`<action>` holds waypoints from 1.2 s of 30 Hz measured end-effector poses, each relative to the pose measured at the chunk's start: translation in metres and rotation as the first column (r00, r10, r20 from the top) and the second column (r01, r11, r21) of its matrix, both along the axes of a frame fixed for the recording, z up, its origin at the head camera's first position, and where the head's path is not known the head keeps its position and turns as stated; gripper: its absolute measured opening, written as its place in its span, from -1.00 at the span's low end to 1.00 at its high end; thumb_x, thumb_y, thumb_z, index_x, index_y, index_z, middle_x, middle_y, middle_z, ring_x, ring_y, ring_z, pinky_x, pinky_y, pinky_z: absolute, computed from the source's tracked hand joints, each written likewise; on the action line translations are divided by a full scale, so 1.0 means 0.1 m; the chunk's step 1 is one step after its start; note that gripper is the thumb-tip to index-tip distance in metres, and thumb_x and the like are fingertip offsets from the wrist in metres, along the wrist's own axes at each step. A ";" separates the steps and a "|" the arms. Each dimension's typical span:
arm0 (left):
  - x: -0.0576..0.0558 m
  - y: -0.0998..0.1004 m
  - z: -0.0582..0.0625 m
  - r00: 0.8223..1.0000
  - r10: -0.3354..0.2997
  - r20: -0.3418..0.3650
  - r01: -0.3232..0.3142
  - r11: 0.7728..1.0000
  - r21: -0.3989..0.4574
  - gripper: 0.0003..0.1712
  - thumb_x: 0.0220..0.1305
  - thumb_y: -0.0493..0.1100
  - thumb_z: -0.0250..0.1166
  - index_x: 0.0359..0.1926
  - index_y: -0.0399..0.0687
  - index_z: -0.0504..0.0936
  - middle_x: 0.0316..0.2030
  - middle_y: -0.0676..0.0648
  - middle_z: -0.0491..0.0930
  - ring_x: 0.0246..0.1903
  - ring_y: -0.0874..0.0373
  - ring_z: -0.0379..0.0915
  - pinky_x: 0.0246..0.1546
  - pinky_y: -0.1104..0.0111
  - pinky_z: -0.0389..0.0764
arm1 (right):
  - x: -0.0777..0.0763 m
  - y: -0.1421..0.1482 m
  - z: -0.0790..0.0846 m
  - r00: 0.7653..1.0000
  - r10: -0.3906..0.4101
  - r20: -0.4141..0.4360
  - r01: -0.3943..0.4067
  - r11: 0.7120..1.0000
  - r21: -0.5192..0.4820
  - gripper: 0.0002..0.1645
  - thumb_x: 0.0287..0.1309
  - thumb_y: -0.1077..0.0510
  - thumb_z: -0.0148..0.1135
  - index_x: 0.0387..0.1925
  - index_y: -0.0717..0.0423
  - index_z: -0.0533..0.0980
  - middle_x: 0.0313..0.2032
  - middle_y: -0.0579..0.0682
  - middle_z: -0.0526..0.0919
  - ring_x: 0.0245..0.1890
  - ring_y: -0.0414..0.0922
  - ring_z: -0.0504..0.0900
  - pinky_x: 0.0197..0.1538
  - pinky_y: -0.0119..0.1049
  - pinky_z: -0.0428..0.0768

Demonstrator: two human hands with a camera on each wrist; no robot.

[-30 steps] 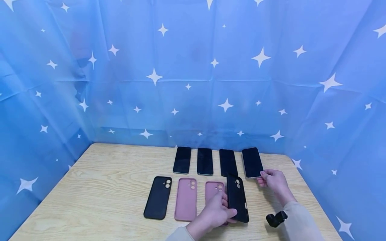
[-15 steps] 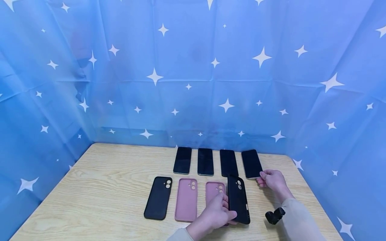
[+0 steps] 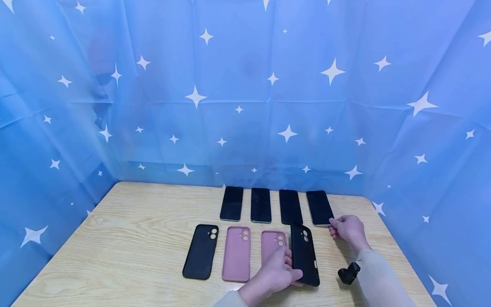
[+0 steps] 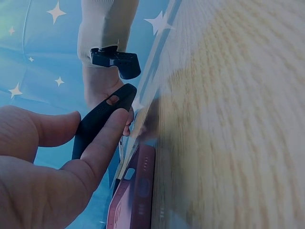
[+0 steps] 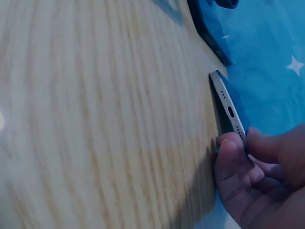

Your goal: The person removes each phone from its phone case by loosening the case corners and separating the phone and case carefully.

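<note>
My left hand [image 3: 274,270] pinches a black phone case [image 3: 305,258] by its lower end between thumb and fingers. The case is tilted up off the table, camera cutouts toward the far end. In the left wrist view, the thumb and a finger [image 4: 107,136] lie on either side of the case [image 4: 95,126]. My right hand [image 3: 349,230] pinches the near right corner of the rightmost phone [image 3: 319,207], whose screen is dark. The right wrist view shows the pale edge of this phone [image 5: 228,107], with its port, slightly raised above the table.
Three more dark phones [image 3: 232,203] lie in a row at the back. In front lie a flat black case [image 3: 200,251], a pink case [image 3: 236,254] and a second pink case [image 3: 271,243], partly hidden by my left hand. A starry blue curtain [image 3: 238,85] borders the wooden table [image 3: 126,243].
The far end of the rightmost phone has dropped slightly, with my right hand still holding its corner. The black case in my left hand has shifted a little to the right.
</note>
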State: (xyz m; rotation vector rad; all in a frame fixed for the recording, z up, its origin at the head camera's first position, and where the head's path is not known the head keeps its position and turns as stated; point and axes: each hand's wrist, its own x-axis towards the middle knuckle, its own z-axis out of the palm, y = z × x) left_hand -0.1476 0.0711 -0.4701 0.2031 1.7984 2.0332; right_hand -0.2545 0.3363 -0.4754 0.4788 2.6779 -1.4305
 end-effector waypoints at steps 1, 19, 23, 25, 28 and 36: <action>0.00 0.00 0.00 1.000 0.001 0.000 -0.001 1.000 -0.003 -0.60 0.16 -0.67 0.26 -0.07 -0.31 0.41 -0.29 -0.18 0.46 -0.30 0.08 0.58 -0.33 0.06 0.79 | 0.00 0.01 -0.01 1.000 -0.005 0.000 0.005 1.000 0.011 -0.68 0.52 0.23 0.08 -0.18 0.51 0.57 -0.54 -0.01 0.69 -0.55 -0.25 0.65 -0.42 -0.37 0.70; 0.03 0.05 0.01 1.000 -0.001 0.014 0.000 1.000 0.030 -0.59 0.13 -0.71 0.25 -0.09 -0.32 0.40 -0.30 -0.22 0.48 -0.31 0.06 0.61 -0.32 0.03 0.79 | 0.04 -0.02 0.20 0.995 0.030 -0.099 -0.012 0.984 0.176 -0.70 0.46 0.17 0.20 -0.33 0.36 0.61 -0.58 -0.02 0.68 -0.57 -0.19 0.69 -0.38 -0.37 0.66; 0.04 0.07 0.01 1.000 -0.007 0.021 0.007 0.999 0.043 -0.59 0.13 -0.71 0.24 -0.08 -0.34 0.40 -0.28 -0.27 0.51 -0.30 0.03 0.65 -0.31 0.04 0.79 | 0.03 -0.08 0.29 0.989 0.071 -0.133 -0.042 0.977 0.209 -0.67 0.46 0.13 0.21 -0.34 0.36 0.61 -0.56 -0.01 0.68 -0.55 -0.17 0.71 -0.36 -0.30 0.70; 0.04 0.09 0.01 1.000 -0.012 0.024 0.011 0.999 0.046 -0.59 0.14 -0.71 0.24 -0.08 -0.34 0.40 -0.27 -0.28 0.52 -0.28 0.00 0.66 -0.30 0.03 0.79 | 0.03 -0.12 0.33 0.986 0.084 -0.147 -0.053 0.978 0.203 -0.66 0.46 0.13 0.22 -0.32 0.38 0.61 -0.55 0.00 0.68 -0.55 -0.17 0.71 -0.36 -0.26 0.73; 0.04 0.11 0.01 1.000 -0.015 0.026 0.014 0.999 0.037 -0.61 0.14 -0.71 0.24 -0.10 -0.34 0.40 -0.28 -0.28 0.52 -0.28 -0.02 0.67 -0.30 0.05 0.79 | 0.03 -0.18 0.37 0.981 0.098 -0.167 -0.064 0.979 0.196 -0.65 0.46 0.12 0.22 -0.31 0.39 0.61 -0.54 0.01 0.69 -0.55 -0.17 0.70 -0.38 -0.25 0.74; 0.06 0.15 0.01 1.000 -0.004 0.004 0.004 0.997 -0.074 -0.62 0.15 -0.65 0.31 -0.12 -0.34 0.40 -0.31 -0.20 0.43 -0.36 0.02 0.63 -0.33 0.15 0.79 | 0.08 -0.35 0.47 0.973 0.141 -0.183 -0.101 0.972 0.211 -0.65 0.46 0.10 0.23 -0.23 0.40 0.61 -0.49 0.04 0.72 -0.53 -0.18 0.69 -0.40 -0.28 0.72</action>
